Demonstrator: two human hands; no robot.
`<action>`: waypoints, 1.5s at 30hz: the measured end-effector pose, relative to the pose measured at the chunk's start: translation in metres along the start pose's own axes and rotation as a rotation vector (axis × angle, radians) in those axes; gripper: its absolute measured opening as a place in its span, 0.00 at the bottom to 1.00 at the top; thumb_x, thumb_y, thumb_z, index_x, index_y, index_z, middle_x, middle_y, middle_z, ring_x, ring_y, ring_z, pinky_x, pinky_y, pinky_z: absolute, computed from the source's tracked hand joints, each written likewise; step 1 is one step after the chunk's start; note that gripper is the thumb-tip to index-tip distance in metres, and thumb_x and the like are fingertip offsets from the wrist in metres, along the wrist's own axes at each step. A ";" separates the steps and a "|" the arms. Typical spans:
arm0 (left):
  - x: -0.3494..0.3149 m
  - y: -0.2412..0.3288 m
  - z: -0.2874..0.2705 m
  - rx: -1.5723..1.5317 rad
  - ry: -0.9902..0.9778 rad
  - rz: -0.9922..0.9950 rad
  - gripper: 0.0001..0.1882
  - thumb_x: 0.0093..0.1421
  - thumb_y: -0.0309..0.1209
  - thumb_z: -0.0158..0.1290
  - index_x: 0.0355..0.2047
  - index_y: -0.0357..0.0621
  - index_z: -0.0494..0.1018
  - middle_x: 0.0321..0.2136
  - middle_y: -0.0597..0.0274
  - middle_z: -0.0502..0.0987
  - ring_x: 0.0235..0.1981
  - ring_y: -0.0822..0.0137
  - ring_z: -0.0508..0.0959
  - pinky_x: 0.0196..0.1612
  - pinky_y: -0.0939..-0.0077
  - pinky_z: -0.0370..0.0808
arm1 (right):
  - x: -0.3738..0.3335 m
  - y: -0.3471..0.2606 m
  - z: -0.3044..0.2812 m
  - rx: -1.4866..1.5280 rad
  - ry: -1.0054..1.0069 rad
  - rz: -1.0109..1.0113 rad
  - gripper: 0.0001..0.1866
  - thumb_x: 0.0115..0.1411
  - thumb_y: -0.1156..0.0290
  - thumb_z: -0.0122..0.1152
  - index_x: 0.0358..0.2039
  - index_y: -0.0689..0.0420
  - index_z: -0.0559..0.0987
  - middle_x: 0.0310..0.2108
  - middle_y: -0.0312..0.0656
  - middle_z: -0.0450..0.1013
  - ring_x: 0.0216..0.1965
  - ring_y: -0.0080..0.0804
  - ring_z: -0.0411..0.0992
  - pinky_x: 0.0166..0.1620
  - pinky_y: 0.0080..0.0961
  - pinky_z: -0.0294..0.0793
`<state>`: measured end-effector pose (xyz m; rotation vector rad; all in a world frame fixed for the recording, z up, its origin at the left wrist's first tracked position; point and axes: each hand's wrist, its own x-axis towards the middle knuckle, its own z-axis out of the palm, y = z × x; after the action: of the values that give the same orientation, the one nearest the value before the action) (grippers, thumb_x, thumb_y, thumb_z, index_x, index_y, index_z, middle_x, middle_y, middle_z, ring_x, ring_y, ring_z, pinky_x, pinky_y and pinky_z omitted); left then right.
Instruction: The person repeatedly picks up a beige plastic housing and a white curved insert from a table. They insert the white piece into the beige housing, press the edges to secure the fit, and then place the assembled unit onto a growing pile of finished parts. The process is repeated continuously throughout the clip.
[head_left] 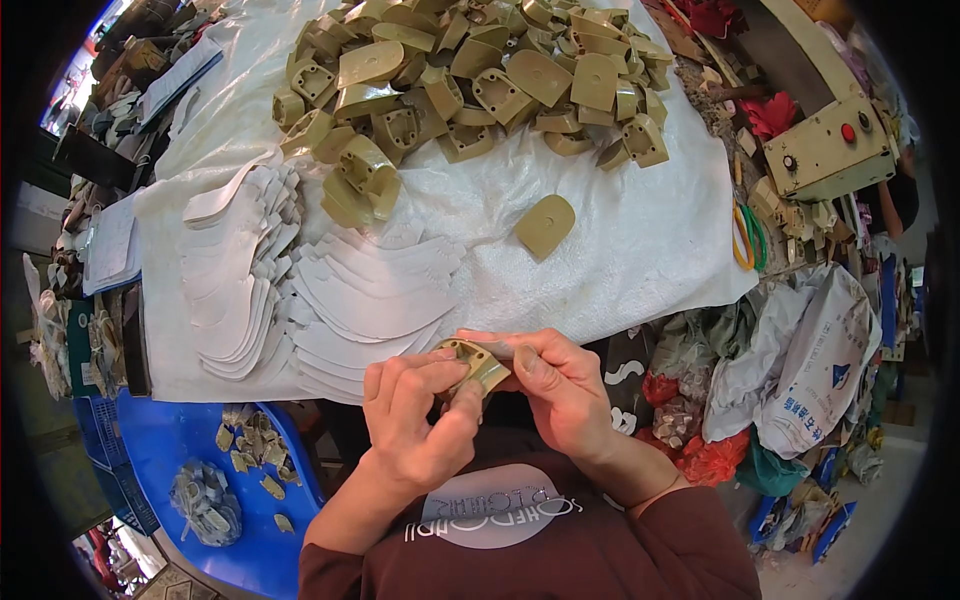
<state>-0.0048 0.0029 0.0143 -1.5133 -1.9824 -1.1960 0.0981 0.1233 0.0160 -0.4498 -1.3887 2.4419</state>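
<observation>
My left hand (413, 412) is closed round an olive-tan shoe heel (487, 372), its hollow side with small holes facing up. On the other side of that heel, my right hand (562, 390) pinches a thin grey strip-like piece (492, 348) against its edge; whether this is a blade or a strip of material I cannot tell. Beyond my hands a single heel (545, 227) lies flat on the white sheet (640, 250). A big heap of similar heels (540, 75) covers the far part of the sheet. Fanned stacks of white curved cut pieces (370, 285) lie to the left.
At the lower left a blue tub (150, 440) holds a clear bag (205, 503) and loose tan pieces. A beige control box (830, 148) stands at the right, with green and yellow rings (750, 238) near it. White sacks (815, 365) and red bags crowd the right side.
</observation>
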 end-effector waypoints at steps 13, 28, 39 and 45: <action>-0.003 -0.006 0.003 -0.472 -0.018 -0.203 0.18 0.42 0.13 0.61 0.29 0.41 0.66 0.31 0.55 0.74 0.34 0.58 0.77 0.34 0.72 0.76 | 0.033 -0.020 -0.038 -0.289 -0.372 0.104 0.26 0.58 0.63 0.62 0.53 0.64 0.70 0.44 0.48 0.73 0.44 0.32 0.73 0.50 0.29 0.71; -0.007 -0.009 0.010 -0.628 0.050 -0.356 0.08 0.52 0.17 0.58 0.31 0.38 0.70 0.33 0.53 0.75 0.29 0.67 0.74 0.30 0.78 0.72 | 0.042 -0.004 -0.045 -0.510 -0.385 -0.366 0.22 0.60 0.76 0.55 0.56 0.58 0.67 0.47 0.49 0.72 0.47 0.33 0.69 0.50 0.31 0.68; -0.007 0.007 0.018 -0.873 0.096 -0.687 0.08 0.55 0.19 0.58 0.32 0.36 0.69 0.35 0.52 0.74 0.32 0.73 0.74 0.31 0.83 0.73 | 0.032 -0.001 -0.019 -0.536 -0.210 -0.419 0.08 0.58 0.71 0.58 0.36 0.55 0.71 0.36 0.41 0.68 0.39 0.37 0.61 0.43 0.32 0.63; 0.005 0.010 0.012 -0.536 0.037 -0.523 0.08 0.51 0.24 0.62 0.30 0.41 0.73 0.39 0.54 0.72 0.43 0.60 0.72 0.39 0.68 0.72 | 0.028 0.001 -0.020 -0.724 -0.125 -0.623 0.09 0.53 0.70 0.64 0.32 0.55 0.73 0.35 0.39 0.68 0.41 0.38 0.62 0.46 0.31 0.61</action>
<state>0.0052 0.0162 0.0145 -1.1836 -2.2196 -2.0855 0.0809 0.1497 0.0024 0.0148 -2.0664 1.4574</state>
